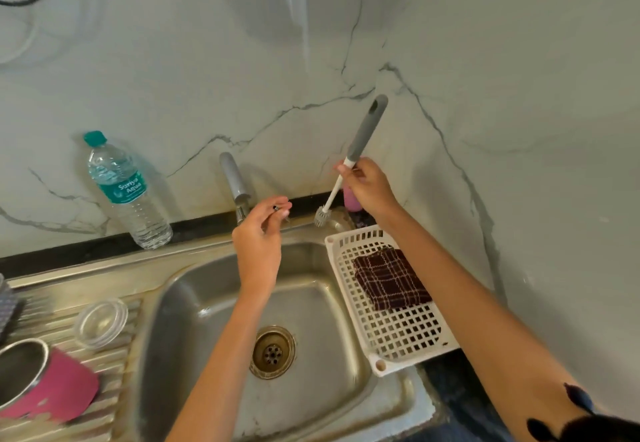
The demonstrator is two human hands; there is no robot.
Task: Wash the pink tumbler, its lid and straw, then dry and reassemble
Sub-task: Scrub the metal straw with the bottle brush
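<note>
Down at the far left, on the ridged metal board (117,365) beside the sink (194,320), the tumbler (52,386) lies on its side. It is pink outside and shiny metal inside, and its open mouth points left. Just behind it the clear lid (101,322) lies flat on the same board. Farther back, a water bottle (126,192) with a green cap stands by the wall.

Next comes the tap (235,185), at the back of the sink. The left hand (259,234) is up beside the tap, over the sink. Its finger and thumb pinch a small dark thing (276,207). It is too small to tell what it is.

To the right, the right hand (367,185) grips a brush (365,130) by its thin white stem. The brush is tilted, with the grey handle up and the bristly head down, over the back rim of the sink. A pink thing (349,199) stands just behind this hand, mostly hidden.

A white basket (398,341) sits on the right edge of the sink. A folded checked cloth (389,279) lies in it.
</note>
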